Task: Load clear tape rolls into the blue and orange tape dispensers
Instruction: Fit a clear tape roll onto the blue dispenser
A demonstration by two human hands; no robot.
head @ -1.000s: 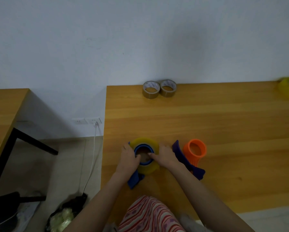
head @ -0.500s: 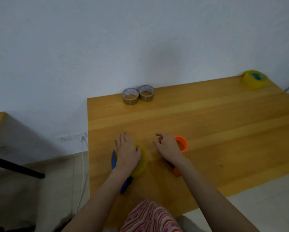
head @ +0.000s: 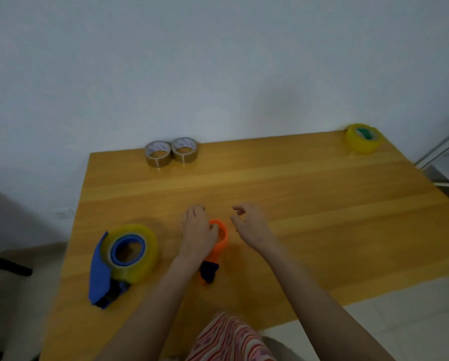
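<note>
The blue tape dispenser (head: 99,277) lies near the table's left edge with a clear yellowish tape roll (head: 137,267) seated on its hub. To its right lies the orange tape dispenser (head: 222,243), ring end away from me and dark blade end toward me. My left hand (head: 198,233) covers the ring's left side, with the thumb at the inner rim, holding it. Just right of the ring, my right hand (head: 249,225) hovers with loosely curled fingers and holds nothing. A second clear tape roll (head: 364,139) with a green core sits at the far right corner.
Two brown tape rolls (head: 158,155) (head: 184,150) stand side by side at the table's (head: 322,204) back edge by the white wall. The left edge of the table runs close to the blue dispenser. My patterned clothing shows at the front edge.
My left hand left the blue dispenser with its roll and moved right onto the orange dispenser. My right hand came off the orange dispenser. The view swung right.
</note>
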